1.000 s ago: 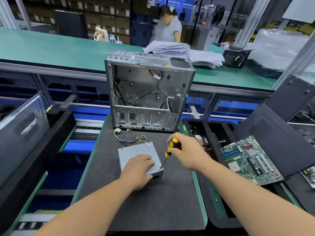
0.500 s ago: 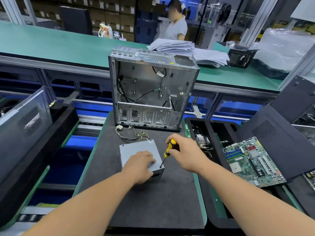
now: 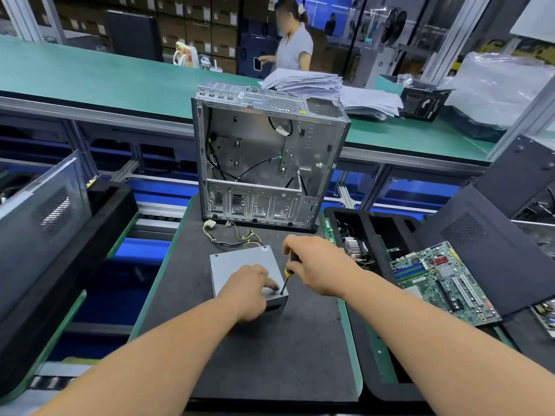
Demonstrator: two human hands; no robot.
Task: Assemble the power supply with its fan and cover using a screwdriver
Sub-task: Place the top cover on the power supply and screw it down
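Observation:
A grey metal power supply (image 3: 237, 261) lies flat on the dark mat (image 3: 255, 355), its cover side up and its yellow and black cable bundle (image 3: 237, 237) trailing toward the back. My left hand (image 3: 247, 288) rests on the cover's near right part, one finger stretched toward the corner. My right hand (image 3: 315, 265) grips a yellow and black screwdriver (image 3: 289, 270). Its tip stands on the cover's near right corner, beside that finger. No fan is visible.
An empty open computer case (image 3: 267, 157) stands upright behind the power supply. A black tray (image 3: 375, 295) on the right holds a heatsink and a green motherboard (image 3: 441, 280). Black panels lean at far right and left. A person stands beyond the green bench (image 3: 90, 82).
The screwdriver has tilted a little more upright over the same near right corner. My left hand's finger has stretched out toward the tip. The view has shifted slightly.

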